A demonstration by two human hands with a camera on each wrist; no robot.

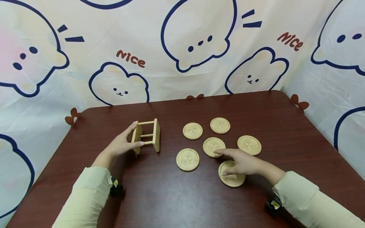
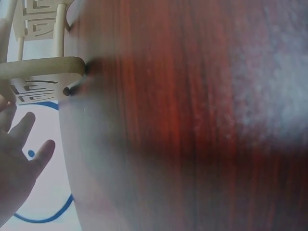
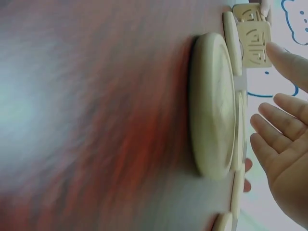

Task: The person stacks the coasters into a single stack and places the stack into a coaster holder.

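A small wooden coaster rack (image 1: 156, 136), two slatted panels joined by rods, stands on the left part of the table. My left hand (image 1: 119, 145) grips its left side, with thumb and index finger spread along that panel. In the left wrist view the other fingers (image 2: 42, 156) stick out free beside the rack (image 2: 45, 65). My right hand (image 1: 246, 161) hovers with loosely extended fingers over the nearest round wooden coaster (image 1: 235, 181). Its index fingertip overlaps the middle coaster (image 1: 209, 146); whether it touches is unclear. In the right wrist view the palm (image 3: 293, 178) faces the coaster (image 3: 211, 106) edge-on.
Other engraved coasters lie flat around the right hand: one on the left (image 1: 187, 160), two behind, (image 1: 192, 131) and one on the right (image 1: 249, 145). The dark brown table (image 1: 159, 196) meets a cartoon-printed cloth (image 1: 171, 82) along its back edge.
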